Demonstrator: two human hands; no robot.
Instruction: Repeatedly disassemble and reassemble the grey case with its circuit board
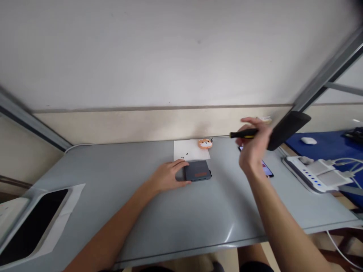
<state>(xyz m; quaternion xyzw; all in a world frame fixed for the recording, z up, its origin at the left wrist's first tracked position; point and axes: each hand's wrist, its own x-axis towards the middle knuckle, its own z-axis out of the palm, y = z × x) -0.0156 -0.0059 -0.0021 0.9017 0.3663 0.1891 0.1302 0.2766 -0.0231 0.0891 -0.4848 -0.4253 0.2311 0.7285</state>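
Note:
My left hand grips the left end of a small dark grey box lying flat on the grey table, thumb at its near side and fingers at its far side. Raised above the table to the right, my right hand is closed on a screwdriver with a black and yellow handle; its thin shaft points left. Behind the box lies a white paper with several tiny dark screws. An orange case with an animal face sits on the paper's right part.
A phone lies partly behind my right hand. Farther right are a power strip with plugs and white cables, and a white earbud case on a blue surface. A black-screened tablet lies at the left. Metal posts flank the table.

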